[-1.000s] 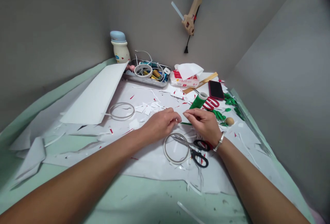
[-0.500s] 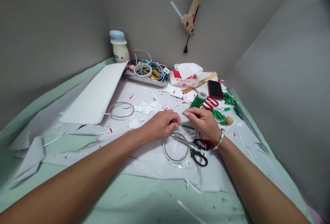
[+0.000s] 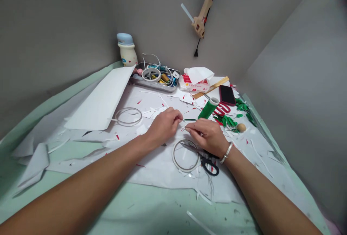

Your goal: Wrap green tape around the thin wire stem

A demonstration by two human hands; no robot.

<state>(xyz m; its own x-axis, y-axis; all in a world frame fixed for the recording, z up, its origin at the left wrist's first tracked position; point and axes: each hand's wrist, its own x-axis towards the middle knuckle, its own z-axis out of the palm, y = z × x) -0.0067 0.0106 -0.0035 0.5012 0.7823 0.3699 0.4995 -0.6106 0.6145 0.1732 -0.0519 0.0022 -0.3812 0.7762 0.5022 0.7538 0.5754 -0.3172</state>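
On a pale green table covering [image 3: 151,209] strewn with white paper [image 3: 154,170], the left hand [image 3: 165,125] pinches one end of a single slender dark-green strip [image 3: 190,120], near one green cylindrical spool [image 3: 207,110]. The right hand [image 3: 207,135] bunches its fingertips, on what I cannot tell. Nearby lie one black-handled pair of scissors [image 3: 203,163] and one slim pale ring [image 3: 187,170].

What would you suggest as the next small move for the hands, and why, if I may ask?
I'd probably ease the right hand toward the thin green strip to steady it: the left hand seems to pinch one end, while the right fingertips appear just below it in view. Whether they hold anything is too small to tell.
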